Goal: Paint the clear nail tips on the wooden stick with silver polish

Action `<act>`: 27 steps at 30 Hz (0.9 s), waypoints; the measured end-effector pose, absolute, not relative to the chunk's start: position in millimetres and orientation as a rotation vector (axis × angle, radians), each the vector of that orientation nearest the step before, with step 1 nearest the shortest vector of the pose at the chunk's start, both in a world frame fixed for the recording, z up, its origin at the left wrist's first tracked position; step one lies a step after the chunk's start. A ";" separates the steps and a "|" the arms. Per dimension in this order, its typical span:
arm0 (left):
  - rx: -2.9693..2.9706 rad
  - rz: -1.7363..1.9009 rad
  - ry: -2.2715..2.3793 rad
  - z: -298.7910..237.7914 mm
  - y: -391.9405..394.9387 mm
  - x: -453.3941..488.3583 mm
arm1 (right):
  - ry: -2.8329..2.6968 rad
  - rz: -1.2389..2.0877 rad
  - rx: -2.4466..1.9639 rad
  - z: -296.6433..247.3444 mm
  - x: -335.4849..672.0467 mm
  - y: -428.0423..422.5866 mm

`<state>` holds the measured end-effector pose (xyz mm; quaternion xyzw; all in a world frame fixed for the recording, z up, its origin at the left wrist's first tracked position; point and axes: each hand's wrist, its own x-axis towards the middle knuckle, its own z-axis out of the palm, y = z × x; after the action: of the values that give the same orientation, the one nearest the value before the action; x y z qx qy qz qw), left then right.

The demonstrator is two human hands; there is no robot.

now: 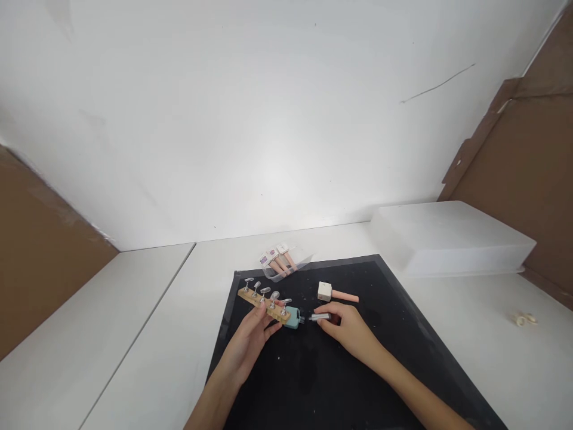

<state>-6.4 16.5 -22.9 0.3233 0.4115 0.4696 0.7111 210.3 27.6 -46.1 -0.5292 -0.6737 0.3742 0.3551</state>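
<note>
My left hand [254, 334] is closed around a wooden nail display stand [255, 298], a pale strip with several clear nail tips on small metal posts. A teal bottle [292, 318] with a narrow neck pointing right shows at the strip's right end, beside my left fingertips; whether they also grip it I cannot tell. My right hand [347, 322] pinches a silver cap [321, 317] with a dark end. Its thin tip points left at the bottle's neck, with a small gap between them.
On the black mat [308, 376], a white square bottle [324, 291] with a long peach cap lies beyond my right hand. A clear tray [293, 272] at the mat's far edge holds similar bottles. A translucent bin [456, 239] and small cream-coloured pieces [523, 319] are at right.
</note>
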 end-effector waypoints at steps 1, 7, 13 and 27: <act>0.713 1.042 0.911 -23.4 16.8 -6.6 | -1.751 0.955 -1.367 -46.8 210.4 27.2; 0.699 1.027 0.901 -26.1 18.5 -8.5 | -1.785 0.912 -1.366 -51.0 210.0 25.7; 0.666 1.031 0.897 -29.1 19.2 -9.8 | -1.763 0.877 -1.393 -50.9 210.8 28.1; 0.718 1.022 0.809 -29.4 11.7 0.2 | -1.737 0.852 -1.390 -46.0 212.0 28.6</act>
<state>0.2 11.7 -29.4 0.3266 0.3680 0.4651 0.7359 212.0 28.6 -46.0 -0.5418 -0.6772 0.3322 0.3707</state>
